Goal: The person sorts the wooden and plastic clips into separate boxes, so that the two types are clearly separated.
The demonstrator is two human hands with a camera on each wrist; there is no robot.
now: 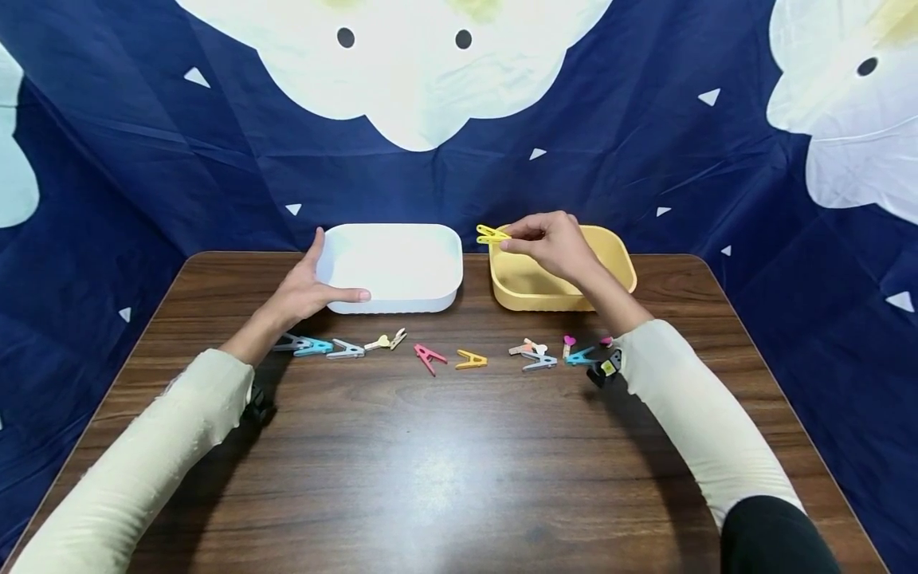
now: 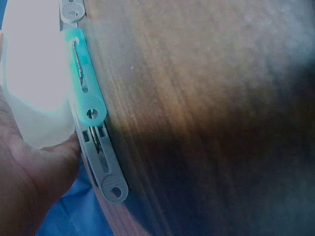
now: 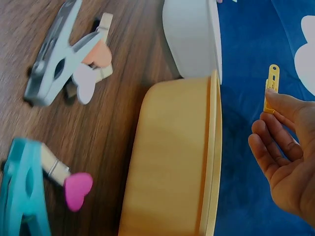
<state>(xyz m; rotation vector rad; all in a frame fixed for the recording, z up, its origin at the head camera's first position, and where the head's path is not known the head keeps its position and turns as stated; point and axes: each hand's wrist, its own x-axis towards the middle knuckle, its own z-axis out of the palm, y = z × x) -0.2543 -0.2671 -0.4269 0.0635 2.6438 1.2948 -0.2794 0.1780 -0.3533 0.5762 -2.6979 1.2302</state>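
from the head view: my left hand [image 1: 301, 293] is resting against the left end of the white bin [image 1: 390, 267], thumb and fingers straight and spread wide, with no clip in it. over on the right, my right hand [image 1: 555, 243] is pinching the yellow clip [image 1: 490, 234], and that clip is hanging up by the yellow bin [image 1: 531, 300], outside its left rim. a red clip [image 1: 428, 356] and an amber clip [image 1: 471, 359] are lying mid-row on the counter [image 1: 430, 470]. i'm calling it early going: one piece in hand, none showing in either bin, the row looking left to do.

left wrist view: a teal clip [image 2: 86, 73] and a grey clip [image 2: 108, 172] are lying in line beside my thumb.

right wrist view: my thumb is pressing the yellow clip, the lower fingers curling loosely, while a pink-heart peg [image 3: 78, 191] is lying across the counter.
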